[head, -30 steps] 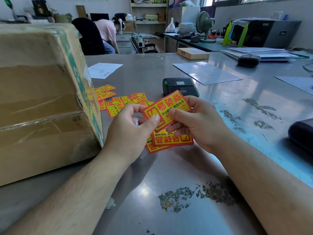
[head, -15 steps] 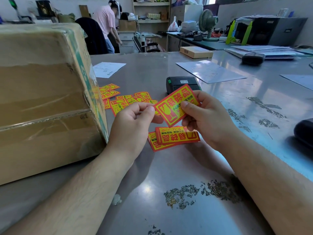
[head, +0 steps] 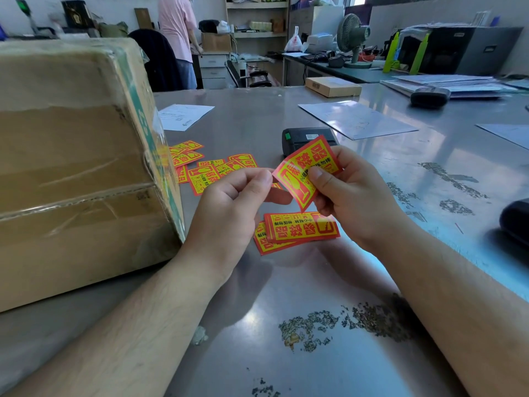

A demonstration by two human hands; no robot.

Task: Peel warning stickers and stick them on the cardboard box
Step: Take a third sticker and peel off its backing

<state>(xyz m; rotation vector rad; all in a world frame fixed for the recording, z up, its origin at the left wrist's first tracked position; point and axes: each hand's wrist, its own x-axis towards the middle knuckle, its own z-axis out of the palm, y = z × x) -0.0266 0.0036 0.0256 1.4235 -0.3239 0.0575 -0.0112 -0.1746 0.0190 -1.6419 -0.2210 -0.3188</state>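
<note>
far left: a large brown cardboard box (head: 77,156), bound with clear tape and carrying green print along its right edge, stands on the grey metal surface (head: 286,287). none of the box faces in view carries a sticker. behind it, at the back of the room, a person in a pink shirt (head: 174,27) stands facing away. just right of the box a white printed paper sheet (head: 183,116) lies flat, and nearer the camera a scatter of loose stickers (head: 211,170) lies face up, some overlapping. the left hand (head: 229,207) is raised above the surface, its grip pinched thumb to forefinger at the left corner of one red-and-yellow warning sticker (head: 307,170). this sticker is held in the air between both hands, tilted and slightly curled, well apart from the box. directly beneath it a short stack of stickers (head: 297,229) rests on the surface. behind the held sticker sits a small black label printer (head: 303,137) with a green button. the right hand (head: 357,196) grasps the sticker's right half, thumb pressed on the printed face, fingers curled behind. further right lie a pale blue-white sheet (head: 357,118) and a flat tan carton (head: 332,85). dark flaky residue (head: 343,325) marks the surface near the right forearm. a black rounded object (head: 515,222) is cut off at the right edge.
</note>
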